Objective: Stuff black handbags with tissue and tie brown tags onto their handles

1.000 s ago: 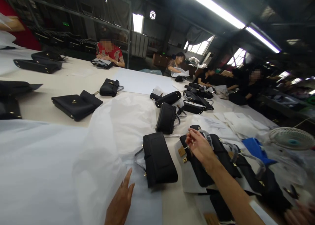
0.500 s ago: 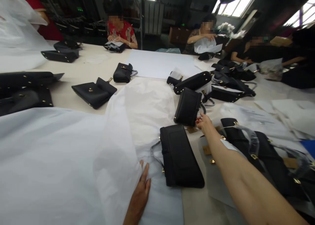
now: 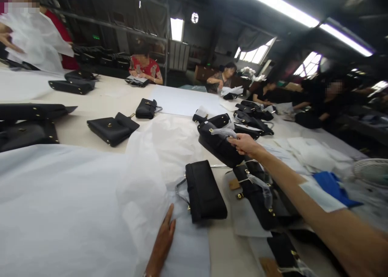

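Observation:
My right hand (image 3: 246, 143), on an outstretched arm, grips the plastic-wrapped handle of a black handbag (image 3: 216, 145). That bag hangs tilted over the table. My left hand (image 3: 165, 232) lies on the white sheet (image 3: 79, 204) with its fingers stretched out, holding nothing. Just right of its fingertips, a second black handbag (image 3: 206, 192) rests on its side, its handle pointing left. Below my right forearm, another black handbag (image 3: 257, 196) with gold fittings, a wrapped handle and a brown tag (image 3: 234, 184) lies on grey sheeting.
Several black handbags (image 3: 112, 129) lie across the table (image 3: 80, 117). More are bunched at the far right (image 3: 253, 111). A blue cloth (image 3: 332, 188) and a fan (image 3: 372, 172) are at right. Co-workers, including a person in red (image 3: 145, 69), work along the far side.
My right hand has taken the handbag by its handle and lifted it, turning it from where it lay. My left hand stays on the sheet. The view has tilted up and right.

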Action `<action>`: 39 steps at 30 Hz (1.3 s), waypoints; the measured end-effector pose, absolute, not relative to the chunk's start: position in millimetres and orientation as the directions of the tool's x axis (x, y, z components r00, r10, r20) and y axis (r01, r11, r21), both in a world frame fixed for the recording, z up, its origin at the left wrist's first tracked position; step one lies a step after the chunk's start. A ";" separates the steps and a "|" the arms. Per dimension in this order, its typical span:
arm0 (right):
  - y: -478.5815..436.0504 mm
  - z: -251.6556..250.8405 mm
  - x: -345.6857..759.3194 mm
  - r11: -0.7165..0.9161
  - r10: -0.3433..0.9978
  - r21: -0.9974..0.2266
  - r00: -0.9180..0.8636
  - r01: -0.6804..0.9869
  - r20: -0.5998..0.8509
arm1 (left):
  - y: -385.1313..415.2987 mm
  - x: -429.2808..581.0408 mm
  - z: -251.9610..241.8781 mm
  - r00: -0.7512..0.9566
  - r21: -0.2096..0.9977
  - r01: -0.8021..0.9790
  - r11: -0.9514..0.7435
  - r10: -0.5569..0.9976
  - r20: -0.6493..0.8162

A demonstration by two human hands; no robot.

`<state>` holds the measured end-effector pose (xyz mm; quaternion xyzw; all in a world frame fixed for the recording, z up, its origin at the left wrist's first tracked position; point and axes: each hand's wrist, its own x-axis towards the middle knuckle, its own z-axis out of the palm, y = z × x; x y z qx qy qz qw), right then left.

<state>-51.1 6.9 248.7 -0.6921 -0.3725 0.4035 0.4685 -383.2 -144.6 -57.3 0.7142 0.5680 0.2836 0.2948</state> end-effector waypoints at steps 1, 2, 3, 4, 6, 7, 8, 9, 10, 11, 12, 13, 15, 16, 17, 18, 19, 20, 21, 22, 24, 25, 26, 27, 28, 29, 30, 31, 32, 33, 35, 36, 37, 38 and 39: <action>-16.5 266.0 -53.7 -0.282 0.903 -0.946 0.377 0.160 -0.205 | -142.4 -383.2 -55.3 0.210 0.765 0.619 -0.181 0.976 0.061; -41.1 282.0 -56.4 -0.277 0.910 -0.946 0.362 0.169 -0.201 | -140.1 -383.4 -53.1 0.232 0.783 0.595 -0.181 0.972 0.048; -66.0 296.0 -59.5 -0.271 0.915 -0.948 0.351 0.165 -0.201 | -138.0 -383.8 -50.6 0.256 0.802 0.569 -0.183 0.966 0.039; -90.8 307.7 -63.1 -0.268 0.918 -0.952 0.340 0.146 -0.206 | -136.3 -384.4 -47.6 0.272 0.824 0.535 -0.186 0.961 0.041; -138.6 321.6 -72.4 -0.268 0.921 -0.960 0.315 0.079 -0.231 | -135.4 -385.9 -38.3 0.253 0.867 0.461 -0.190 0.964 0.077; -161.3 323.2 -78.1 -0.277 0.921 -0.960 0.299 0.048 -0.250 | -136.7 -386.8 -31.4 0.221 0.884 0.425 -0.192 0.970 0.105; -183.0 321.1 -84.3 -0.294 0.922 -0.955 0.275 0.032 -0.274 | -139.4 -387.9 -22.5 0.181 0.899 0.392 -0.197 0.974 0.134; -203.8 315.7 -90.8 -0.318 0.922 -0.948 0.244 0.035 -0.300 | -143.6 -389.1 -11.6 0.142 0.912 0.358 -0.200 0.977 0.159; -223.3 307.8 -97.6 -0.339 0.922 -0.939 0.216 0.055 -0.321 | -149.1 -390.4 1.2 0.111 0.926 0.321 -0.198 0.979 0.171; -241.4 298.1 -104.4 -0.363 0.920 -0.927 0.190 0.092 -0.342 | -155.5 -391.7 15.7 0.097 0.942 0.277 -0.191 0.981 0.170; -257.5 287.7 -111.0 -0.389 0.916 -0.910 0.167 0.145 -0.365 | -162.6 -392.8 31.3 0.103 0.956 0.227 -0.185 0.981 0.165; -271.5 277.2 -117.1 -0.404 0.914 -0.890 0.142 0.211 -0.381 | -169.9 -393.7 47.4 0.118 0.966 0.177 -0.190 0.978 0.171; -291.4 258.0 -127.0 -0.364 0.928 -0.845 0.075 0.392 -0.365 | -183.9 -393.8 78.4 0.172 0.963 0.098 -0.252 0.957 0.233; -297.3 249.5 -130.4 -0.303 0.943 -0.816 0.032 0.493 -0.330 | -190.3 -392.5 91.9 0.219 0.951 0.074 -0.302 0.935 0.280; -300.8 241.3 -132.6 -0.218 0.960 -0.781 -0.015 0.585 -0.280 | -196.4 -390.2 103.0 0.275 0.935 0.057 -0.349 0.906 0.321; -302.4 233.1 -133.6 -0.127 0.974 -0.743 -0.060 0.657 -0.220 | -202.2 -386.8 111.6 0.343 0.925 0.044 -0.377 0.875 0.341; -302.5 224.5 -133.5 -0.050 0.981 -0.707 -0.098 0.706 -0.168 | -208.1 -382.3 117.3 0.421 0.923 0.035 -0.382 0.843 0.333; -302.0 215.4 -132.4 0.002 0.982 -0.684 -0.129 0.730 -0.135 | -214.1 -376.9 120.3 0.509 0.928 0.036 -0.370 0.806 0.301; -301.3 205.8 -130.3 0.032 0.981 -0.677 -0.151 0.735 -0.119 | -220.3 -370.8 121.1 0.601 0.935 0.050 -0.352 0.758 0.254; -301.0 195.9 -127.7 0.041 0.981 -0.682 -0.158 0.730 -0.109 | -226.7 -364.3 120.0 0.688 0.938 0.071 -0.341 0.697 0.201; -303.2 176.8 -120.9 0.003 0.992 -0.711 -0.094 0.703 -0.089 | -238.8 -350.8 115.3 0.812 0.925 0.124 -0.358 0.573 0.113; -306.0 168.1 -117.1 -0.036 0.997 -0.732 -0.025 0.681 -0.073 | -244.0 -344.4 112.7 0.845 0.915 0.146 -0.376 0.528 0.082; -310.1 160.3 -113.2 -0.085 0.996 -0.757 0.065 0.648 -0.057 | -248.1 -338.4 110.6 0.861 0.909 0.164 -0.382 0.505 0.057; -315.1 153.3 -109.3 -0.138 0.986 -0.789 0.161 0.598 -0.050 | -250.9 -332.8 109.0 0.864 0.911 0.179 -0.371 0.503 0.035; -321.0 147.3 -105.2 -0.185 0.966 -0.828 0.252 0.528 -0.055 | -252.2 -327.5 108.1 0.858 0.917 0.194 -0.349 0.513 0.014; -327.6 141.9 -101.2 -0.223 0.941 -0.869 0.331 0.442 -0.072 | -252.3 -322.6 107.7 0.851 0.923 0.206 -0.326 0.526 -0.004; -334.7 137.2 -97.2 -0.254 0.908 -0.902 0.406 0.348 -0.099 | -251.2 -317.7 107.8 0.845 0.926 0.213 -0.313 0.535 -0.013; -341.9 133.1 -93.4 -0.283 0.869 -0.924 0.476 0.258 -0.134 | -249.3 -313.0 108.3 0.842 0.923 0.217 -0.317 0.540 -0.013; -349.1 129.8 -90.2 -0.315 0.826 -0.932 0.535 0.178 -0.177 | -247.0 -308.2 109.1 0.843 0.916 0.218 -0.337 0.538 -0.002; -356.1 127.4 -87.9 -0.356 0.791 -0.927 0.566 0.114 -0.234 | -244.9 -303.4 110.1 0.849 0.907 0.211 -0.365 0.528 0.015; -368.1 125.8 -87.8 -0.471 0.767 -0.881 0.512 0.041 -0.386 | -241.8 -293.7 112.3 0.878 0.902 0.171 -0.396 0.477 0.043; -372.4 126.7 -90.5 -0.525 0.776 -0.851 0.427 0.027 -0.465 | -241.2 -289.1 113.1 0.894 0.910 0.138 -0.391 0.444 0.055; -375.2 128.6 -94.9 -0.560 0.790 -0.828 0.314 0.023 -0.526 | -241.2 -284.8 113.4 0.909 0.922 0.103 -0.373 0.412 0.065; -376.3 131.2 -100.7 -0.576 0.805 -0.817 0.197 0.027 -0.560 | -241.5 -281.0 113.1 0.920 0.934 0.073 -0.351 0.385 0.073; -375.6 134.2 -107.1 -0.576 0.816 -0.817 0.096 0.035 -0.571 | -241.8 -277.9 112.0 0.928 0.942 0.054 -0.332 0.366 0.076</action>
